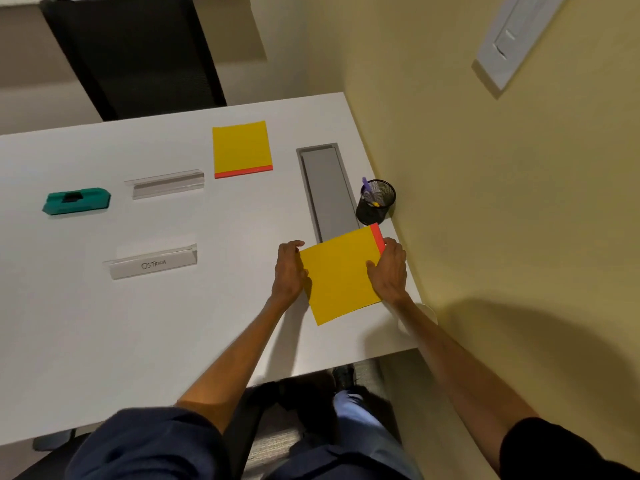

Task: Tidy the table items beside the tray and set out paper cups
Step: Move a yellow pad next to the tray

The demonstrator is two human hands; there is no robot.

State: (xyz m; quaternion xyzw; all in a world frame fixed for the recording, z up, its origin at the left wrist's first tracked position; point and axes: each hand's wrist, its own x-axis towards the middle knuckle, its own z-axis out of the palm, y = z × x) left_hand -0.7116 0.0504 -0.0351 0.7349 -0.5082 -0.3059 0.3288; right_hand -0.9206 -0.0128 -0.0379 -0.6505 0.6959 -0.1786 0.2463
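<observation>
**Inspector:** State of the hands?

**Recorder:** Both grip 1 item. The left hand (289, 271) curls round the left edge of a square yellow pad (341, 278). The right hand (389, 270) clasps the opposite edge, thumb lying on the top face. The pad is matte and flat, with an orange-red binding strip along its far right side.

**Inspector:** Position of that pad?

**Recorder:** Near the right end of the smooth white table (138, 341), turned at an angle, its far corner overlapping the near end of the tray (329, 188). Whether it lies on the surface or is lifted, I cannot tell.

**Inspector:** Describe the tray.

**Recorder:** Long, narrow, grey, rectangular, sunk into the tabletop. Just beside its right edge stands a round black mesh pot (375, 206) holding a purple pen (366, 185).

**Inspector:** Paper cups?

**Recorder:** 1 white cup (427, 311) at the table's right edge, partly hidden behind the right forearm.

**Inspector:** Remaining items?

**Recorder:** A second yellow pad (240, 147), same strip along its near edge, lies left of the tray's far end. 2 clear plastic name holders, both long and wedge-shaped: the far holder (166, 184) blank, the near holder (152, 262) carrying a handwritten card. A teal plastic block (78, 201) with a black centre lies at far left.
</observation>
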